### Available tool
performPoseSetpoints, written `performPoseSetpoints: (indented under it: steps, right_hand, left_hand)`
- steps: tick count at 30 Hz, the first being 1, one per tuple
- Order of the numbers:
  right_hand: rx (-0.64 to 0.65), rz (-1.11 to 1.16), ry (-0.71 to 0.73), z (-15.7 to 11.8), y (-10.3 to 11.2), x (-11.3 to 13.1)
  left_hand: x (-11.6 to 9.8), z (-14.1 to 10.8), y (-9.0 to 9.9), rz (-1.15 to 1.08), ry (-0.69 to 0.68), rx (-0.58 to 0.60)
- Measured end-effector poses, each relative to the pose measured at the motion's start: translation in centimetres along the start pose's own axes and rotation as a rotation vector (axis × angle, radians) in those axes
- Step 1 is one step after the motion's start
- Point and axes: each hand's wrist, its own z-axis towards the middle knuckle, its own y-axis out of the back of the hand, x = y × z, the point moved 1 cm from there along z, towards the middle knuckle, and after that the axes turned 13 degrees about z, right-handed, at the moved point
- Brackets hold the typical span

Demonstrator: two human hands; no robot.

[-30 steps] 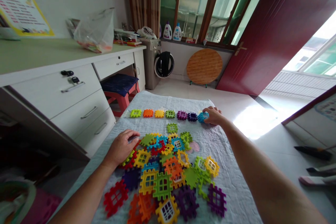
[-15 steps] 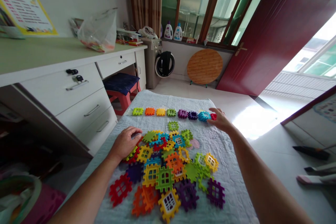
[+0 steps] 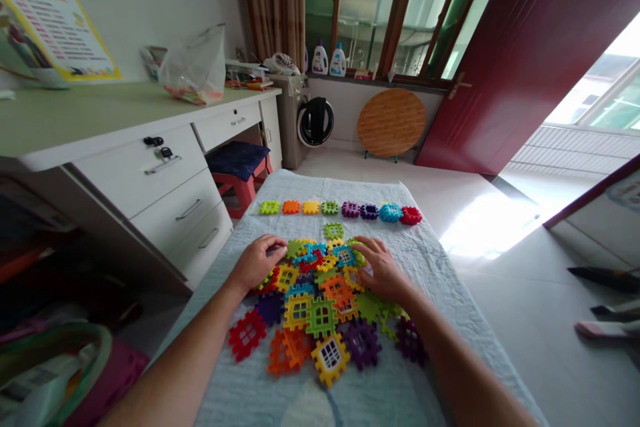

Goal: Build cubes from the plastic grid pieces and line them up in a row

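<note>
A heap of colourful plastic window-panel building tiles lies in the middle of the cloth, with a green tile (image 3: 321, 317), an orange tile (image 3: 336, 290) and a yellow tile (image 3: 331, 356) among them. My left hand (image 3: 257, 263) rests at the heap's left edge, thumb and fingers apart, beside a plain green tile (image 3: 294, 249). Over the heap's right side is my right hand (image 3: 383, 268), fingers spread, partly hiding several tiles. A blue tile (image 3: 344, 255) lies just left of its fingertips. Behind the heap sits a single green tile (image 3: 334, 231).
Several tiles stand in a row along the far side, from a lime tile (image 3: 270, 207) to a red tile (image 3: 411, 215). Pale blue cloth (image 3: 225, 387) covers the table. A white desk (image 3: 165, 190) stands left, with a stool (image 3: 240, 163) beyond.
My right hand has moved from the red tile at the row's right end back to the heap's right side. My left hand stays by the heap's left edge. The view has shifted slightly.
</note>
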Motion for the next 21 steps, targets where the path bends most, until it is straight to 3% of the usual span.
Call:
performPoseSetpoints:
  steps: [5, 12, 21]
  right_hand:
    - [0.081, -0.078, 0.009, 0.2, -0.6, 0.6]
    - [0.052, -0.05, 0.075, -0.3, 0.7, 0.2]
    - [-0.211, 0.022, -0.026, -0.8, 2.2, -2.4]
  left_hand:
    - [-0.5, -0.1, -0.1, -0.059, -0.031, 0.067]
    - [-1.0, -0.2, 0.1, -0.086, -0.066, 0.133]
    - [-0.8, -0.2, 0.2, -0.128, -0.028, 0.132]
